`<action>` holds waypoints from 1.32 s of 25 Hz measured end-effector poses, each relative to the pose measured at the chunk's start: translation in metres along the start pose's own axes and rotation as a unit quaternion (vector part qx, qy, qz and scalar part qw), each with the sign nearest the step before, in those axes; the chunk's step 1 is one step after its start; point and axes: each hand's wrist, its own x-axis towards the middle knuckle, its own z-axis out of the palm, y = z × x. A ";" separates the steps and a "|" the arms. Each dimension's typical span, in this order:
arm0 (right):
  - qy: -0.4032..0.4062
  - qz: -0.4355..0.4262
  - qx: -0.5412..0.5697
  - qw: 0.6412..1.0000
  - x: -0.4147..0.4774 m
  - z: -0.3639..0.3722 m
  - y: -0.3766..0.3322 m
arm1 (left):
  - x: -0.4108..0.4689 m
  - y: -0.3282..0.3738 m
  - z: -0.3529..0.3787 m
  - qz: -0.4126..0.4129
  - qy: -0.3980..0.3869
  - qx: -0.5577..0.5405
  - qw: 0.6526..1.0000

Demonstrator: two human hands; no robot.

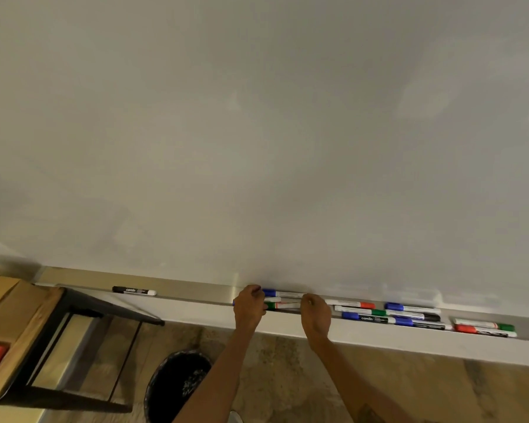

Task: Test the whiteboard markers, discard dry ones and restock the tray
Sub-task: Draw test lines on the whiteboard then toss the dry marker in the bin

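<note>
A lone black marker (134,290) lies at the tray's (196,294) left. Our left hand (248,305) and right hand (315,314) each curl round one end of a marker bundle (283,300) lying on the tray. The other markers (416,315) wait further right. We judge that we are picking pens to test. Next we should lift one, uncap it and stroke the board.

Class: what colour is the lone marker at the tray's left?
Black marker, white end; head view.

Dim, even light on the whiteboard (257,132) (faint pale glare patches upper right); soft focus, edges bowed.
</note>
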 end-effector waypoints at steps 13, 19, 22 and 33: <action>0.037 -0.073 0.060 0.995 -0.008 -0.033 -0.003 | -0.022 0.013 0.029 0.014 0.076 -0.145 0.986; 0.087 -0.167 0.112 0.976 -0.022 -0.078 -0.018 | -0.068 0.065 0.032 -0.003 0.059 -0.381 0.923; 0.099 -0.197 0.141 0.965 -0.027 -0.102 -0.022 | -0.099 0.091 0.037 0.035 0.057 -0.420 0.905; 0.224 -0.449 -0.030 0.864 -0.072 -0.171 -0.088 | -0.205 0.194 0.027 0.285 -0.007 -0.312 0.906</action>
